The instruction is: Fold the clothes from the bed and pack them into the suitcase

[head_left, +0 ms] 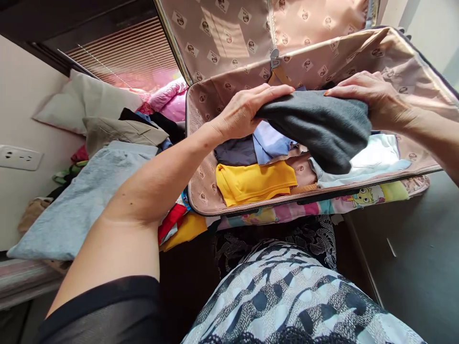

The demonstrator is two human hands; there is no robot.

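Observation:
Above the open suitcase point(304, 67) a folded dark grey garment point(319, 124) hangs between my two hands. My left hand point(247, 107) grips its left end, thumb and fingers closed on the cloth. At the right end my right hand point(373, 98) pinches the same garment along its top edge. Below it, inside the case, lie a folded yellow garment point(256, 181), a light blue one point(272, 141), a dark one point(234, 150) and a pale white one point(376, 157). The garment hides part of the suitcase's floor.
Left of the suitcase is a pile with light blue-grey trousers point(86, 191), beige clothing point(122, 131) and a white pillow point(89, 98). A socket plate point(20, 157) is on the left wall. The suitcase lid point(229, 33) stands raised at the back. A dark grey surface point(409, 239) lies at right.

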